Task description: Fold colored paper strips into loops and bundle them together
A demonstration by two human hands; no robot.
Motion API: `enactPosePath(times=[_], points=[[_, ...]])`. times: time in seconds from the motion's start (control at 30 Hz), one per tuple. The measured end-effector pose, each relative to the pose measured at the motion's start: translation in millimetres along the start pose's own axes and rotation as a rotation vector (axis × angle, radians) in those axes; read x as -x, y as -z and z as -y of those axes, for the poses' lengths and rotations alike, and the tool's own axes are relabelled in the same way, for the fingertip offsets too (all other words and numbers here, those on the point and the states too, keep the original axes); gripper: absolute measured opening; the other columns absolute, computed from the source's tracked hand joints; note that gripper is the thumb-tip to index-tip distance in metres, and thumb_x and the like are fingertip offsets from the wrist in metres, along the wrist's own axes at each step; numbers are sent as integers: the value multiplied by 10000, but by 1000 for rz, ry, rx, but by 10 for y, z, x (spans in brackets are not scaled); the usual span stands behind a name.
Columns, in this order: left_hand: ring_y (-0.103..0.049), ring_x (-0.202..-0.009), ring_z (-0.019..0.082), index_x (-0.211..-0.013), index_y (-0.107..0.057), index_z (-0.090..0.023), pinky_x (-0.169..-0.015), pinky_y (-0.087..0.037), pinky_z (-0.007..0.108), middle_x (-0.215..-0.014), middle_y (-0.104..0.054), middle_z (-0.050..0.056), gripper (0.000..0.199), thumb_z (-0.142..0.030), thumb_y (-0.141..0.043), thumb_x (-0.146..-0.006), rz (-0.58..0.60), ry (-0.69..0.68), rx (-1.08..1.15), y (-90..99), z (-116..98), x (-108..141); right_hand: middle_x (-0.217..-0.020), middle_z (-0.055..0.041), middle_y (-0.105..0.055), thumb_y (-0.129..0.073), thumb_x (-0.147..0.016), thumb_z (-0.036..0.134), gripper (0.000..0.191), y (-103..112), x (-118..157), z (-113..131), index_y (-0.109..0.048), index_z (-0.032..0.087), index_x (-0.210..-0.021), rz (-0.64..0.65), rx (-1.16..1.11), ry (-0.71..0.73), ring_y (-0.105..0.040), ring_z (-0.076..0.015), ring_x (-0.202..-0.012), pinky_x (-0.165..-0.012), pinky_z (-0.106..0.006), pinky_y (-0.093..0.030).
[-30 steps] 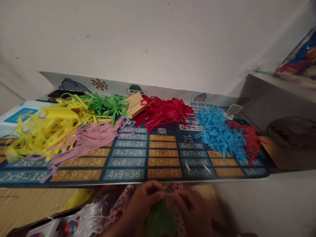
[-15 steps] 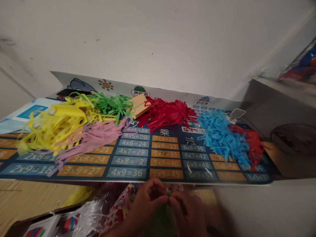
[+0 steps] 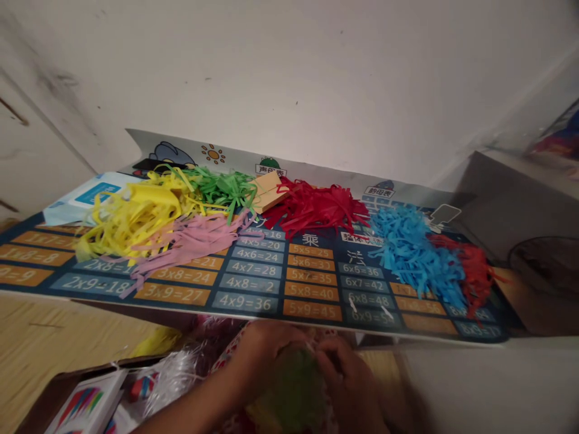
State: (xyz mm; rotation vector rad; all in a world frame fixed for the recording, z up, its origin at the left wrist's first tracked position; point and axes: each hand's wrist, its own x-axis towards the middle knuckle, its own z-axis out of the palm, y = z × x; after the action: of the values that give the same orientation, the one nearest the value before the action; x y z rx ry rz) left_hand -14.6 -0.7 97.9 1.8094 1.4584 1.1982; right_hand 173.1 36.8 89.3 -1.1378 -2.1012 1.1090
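Below the front edge of the desk, my left hand (image 3: 266, 349) and my right hand (image 3: 346, 377) are close together with bent fingers. Between them is a blurred green thing (image 3: 298, 386); it lies nearest to both hands, and the fingertips meet at its top. What exactly the fingers pinch is too small and dark to make out. Under and around the hands shows a red-and-white patterned bag (image 3: 226, 355).
On the printed mat (image 3: 310, 308) lie shredded paper piles: yellow (image 3: 131, 220), pink (image 3: 194, 238), green (image 3: 226, 187), red (image 3: 321, 208), blue (image 3: 414, 253). A wooden block (image 3: 269, 191) sits among them. An open box (image 3: 43, 395) stands lower left, a grey box (image 3: 515, 223) right.
The view has shifted, so the mat appears further right. My left hand has turned and its forearm now crosses the lower frame. More of the green thing shows between my hands.
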Motion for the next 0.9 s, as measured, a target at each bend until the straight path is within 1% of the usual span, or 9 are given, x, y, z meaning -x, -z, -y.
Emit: enactPosePath(times=[0.07,0.13,0.2,0.33,0.47,0.53,0.63,0.73,0.9], points=[[-651,-731,156,-849,-743,-220,-698,-459,245,-793,-746,21,200,-219,-548,-898,-114,-161,-77,113,-83,-72,-717,9,-631,-485,-886,292,162,-24,-14,51,-619,205,-857,65,11,28,-576,-139,-623,-552,-200,-418],[-633,-765,162,-849,-732,-217,-726,-467,261,-793,-724,29,159,-213,-577,-886,-209,-231,-71,158,-214,-137,-665,18,-593,-508,-855,273,153,-73,-44,129,-598,192,-763,104,-19,58,-530,-132,-595,-531,-201,-377],[-627,-826,169,-899,-717,-210,-763,-484,272,-866,-701,50,154,-202,-563,-890,-264,-201,-1,116,-350,-167,-595,27,-533,-510,-842,310,226,-109,-84,224,-554,188,-657,53,-145,43,-489,-128,-559,-509,-202,-357],[-617,-907,178,-943,-717,-219,-815,-492,284,-960,-655,65,229,-181,-495,-900,-207,-136,83,-70,-472,-139,-661,-1,-596,-557,-781,363,206,-98,-137,376,-618,187,-695,-115,-369,-53,-556,-166,-648,-576,-228,-434],[-625,-829,169,-864,-737,-221,-758,-493,264,-870,-657,45,209,-200,-528,-865,-172,-7,132,-102,-423,-150,-645,20,-582,-618,-715,294,118,-121,-115,383,-651,186,-746,-47,-537,-94,-503,-129,-587,-554,-207,-406],[-629,-810,169,-835,-727,-217,-741,-497,260,-850,-658,38,175,-221,-553,-846,-161,68,171,-93,-390,-165,-641,35,-547,-655,-707,344,189,-168,-100,349,-644,188,-813,-20,-768,-162,-467,-107,-552,-529,-190,-386],[-624,-802,175,-942,-689,-215,-719,-507,269,-907,-654,40,178,-221,-578,-803,-212,145,185,-130,-323,-148,-589,49,-471,-663,-743,485,309,-234,-94,294,-598,183,-742,-24,-987,-239,-388,-81,-486,-464,-170,-329],[-630,-894,206,-1102,-620,-202,-745,-523,300,-1035,-652,75,311,-222,-562,-797,-224,188,151,-185,-238,-96,-581,36,-480,-647,-785,511,357,-278,-100,260,-587,177,-674,-86,-933,-176,-415,-90,-506,-483,-177,-363],[-636,-1000,244,-1087,-658,-218,-906,-481,364,-1083,-705,83,257,-257,-538,-863,-15,123,-27,-151,-195,-53,-703,-15,-611,-588,-812,439,275,-240,-131,314,-655,184,-733,-264,-685,-93,-582,-160,-660,-609,-231,-481]])
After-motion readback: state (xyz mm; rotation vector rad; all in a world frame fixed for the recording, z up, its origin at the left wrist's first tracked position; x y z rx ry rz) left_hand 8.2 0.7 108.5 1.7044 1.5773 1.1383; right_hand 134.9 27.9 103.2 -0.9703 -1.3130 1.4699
